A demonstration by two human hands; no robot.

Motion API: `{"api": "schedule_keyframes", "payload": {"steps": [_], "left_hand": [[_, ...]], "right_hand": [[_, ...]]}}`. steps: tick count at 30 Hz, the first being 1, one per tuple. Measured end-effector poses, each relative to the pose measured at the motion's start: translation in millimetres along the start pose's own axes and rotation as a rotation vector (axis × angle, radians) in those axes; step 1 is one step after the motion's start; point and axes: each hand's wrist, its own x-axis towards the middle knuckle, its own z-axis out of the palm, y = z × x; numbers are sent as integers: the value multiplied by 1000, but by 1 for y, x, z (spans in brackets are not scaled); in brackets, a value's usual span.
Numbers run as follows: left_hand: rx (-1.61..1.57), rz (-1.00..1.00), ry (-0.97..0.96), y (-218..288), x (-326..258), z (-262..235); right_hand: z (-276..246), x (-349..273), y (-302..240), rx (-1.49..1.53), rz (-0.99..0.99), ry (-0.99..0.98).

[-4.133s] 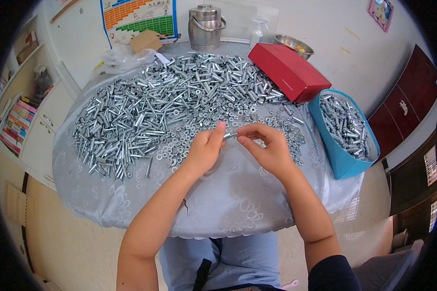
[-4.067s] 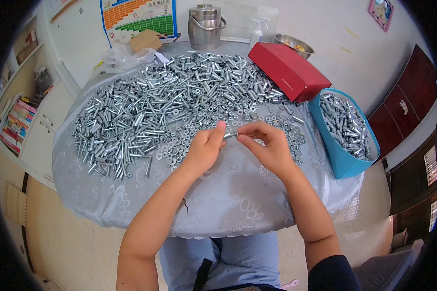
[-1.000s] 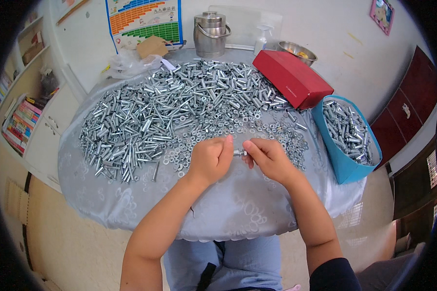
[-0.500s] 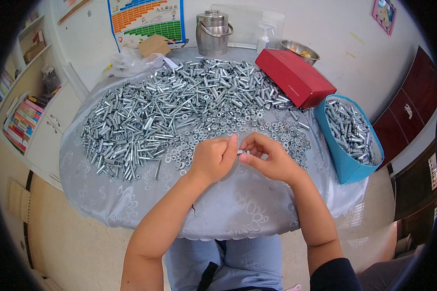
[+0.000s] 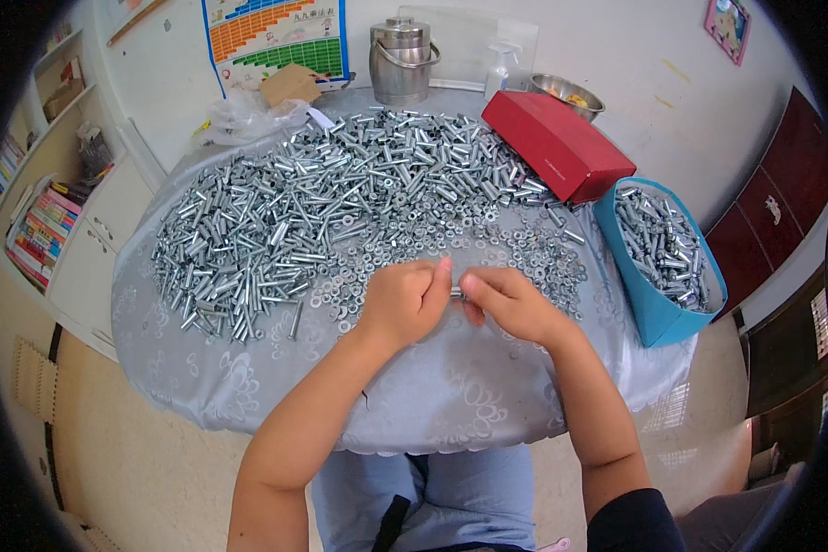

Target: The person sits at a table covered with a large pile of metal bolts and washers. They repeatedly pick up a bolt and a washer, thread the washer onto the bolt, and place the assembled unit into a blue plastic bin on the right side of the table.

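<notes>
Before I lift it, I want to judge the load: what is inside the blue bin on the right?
The blue bin holds jumbled silvery metal pieces, many long and bolt-like. Only the top layer shows; anything beneath it, and the bottom, is covered.

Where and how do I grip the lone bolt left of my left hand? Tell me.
Pinch the bolt at mid-shaft, probably best from above, across its left and right sides: it lies flat, pointing roughly toward you, with tablecloth showing either side.
</notes>
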Motion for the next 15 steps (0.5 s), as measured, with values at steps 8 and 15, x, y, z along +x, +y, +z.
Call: {"api": "schedule_keyframes", "payload": {"steps": [8, 15], "left_hand": [[-2, -2, -5, -2, -1, 1], [-37, 31, 0, 1, 1, 0]], "right_hand": [[-2, -2, 0, 3, 12, 32], [-9, -3, -5, -17, 4, -59]]}}
